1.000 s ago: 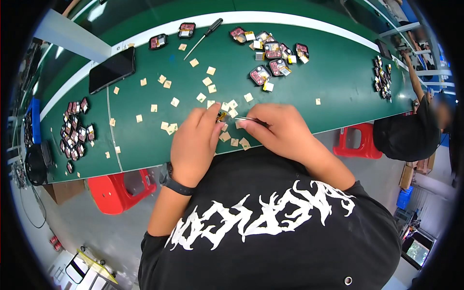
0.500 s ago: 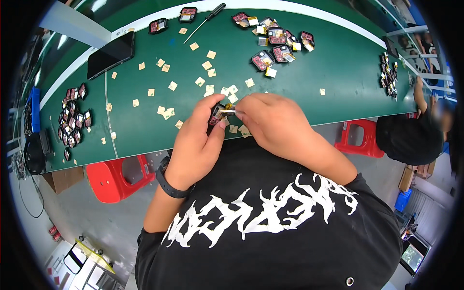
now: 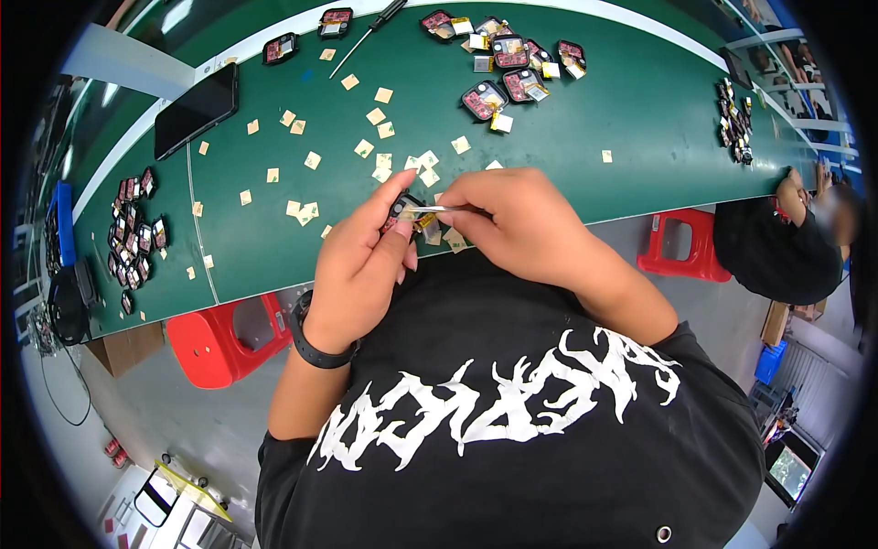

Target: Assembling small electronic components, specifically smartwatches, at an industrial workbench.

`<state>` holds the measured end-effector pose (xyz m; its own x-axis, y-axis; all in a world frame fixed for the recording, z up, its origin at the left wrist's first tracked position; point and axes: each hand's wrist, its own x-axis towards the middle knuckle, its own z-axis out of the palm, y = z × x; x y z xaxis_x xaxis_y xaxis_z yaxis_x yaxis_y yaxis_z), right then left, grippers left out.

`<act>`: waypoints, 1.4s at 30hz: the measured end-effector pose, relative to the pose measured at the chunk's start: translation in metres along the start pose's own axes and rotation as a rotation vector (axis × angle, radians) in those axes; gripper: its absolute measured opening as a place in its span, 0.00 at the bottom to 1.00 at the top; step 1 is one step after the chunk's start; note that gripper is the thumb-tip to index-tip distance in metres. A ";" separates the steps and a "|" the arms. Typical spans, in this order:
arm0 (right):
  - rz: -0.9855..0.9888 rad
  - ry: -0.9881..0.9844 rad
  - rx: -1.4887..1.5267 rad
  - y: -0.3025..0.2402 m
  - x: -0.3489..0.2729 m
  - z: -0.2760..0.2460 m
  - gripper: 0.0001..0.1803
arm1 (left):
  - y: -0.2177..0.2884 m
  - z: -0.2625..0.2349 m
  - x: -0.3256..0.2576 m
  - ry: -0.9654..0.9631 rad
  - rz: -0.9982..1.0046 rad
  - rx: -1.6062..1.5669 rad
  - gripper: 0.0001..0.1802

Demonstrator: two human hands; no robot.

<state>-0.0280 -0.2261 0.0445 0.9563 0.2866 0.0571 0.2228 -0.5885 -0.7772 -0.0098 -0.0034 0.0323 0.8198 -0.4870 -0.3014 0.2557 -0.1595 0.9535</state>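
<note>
The green workbench (image 3: 640, 119) spans the frame from 9 to 3 o'clock, strewn with tan square pads (image 3: 375, 116); a black phone (image 3: 196, 110) lies at 10 o'clock. At centre, your left hand (image 3: 361, 265) pinches a small black module (image 3: 402, 209) between thumb and fingers. Your right hand (image 3: 517, 224) is closed on metal tweezers (image 3: 437, 209), tips at the module. You appear to be seating a pad; the next move calls for steady alignment.
</note>
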 end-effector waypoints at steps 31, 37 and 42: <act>-0.205 0.017 0.129 0.012 0.005 0.002 0.14 | -0.011 0.006 0.002 0.002 0.048 -0.190 0.24; -0.292 0.066 0.073 0.015 0.008 0.005 0.12 | -0.013 0.006 0.002 0.024 0.049 -0.191 0.25; -0.149 0.065 0.128 0.000 0.004 0.010 0.08 | -0.018 0.007 0.002 0.021 0.104 -0.149 0.25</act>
<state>-0.0265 -0.2172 0.0384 0.9257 0.3114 0.2147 0.3409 -0.4411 -0.8302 -0.0166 -0.0079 0.0140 0.8557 -0.4761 -0.2025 0.2409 0.0202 0.9703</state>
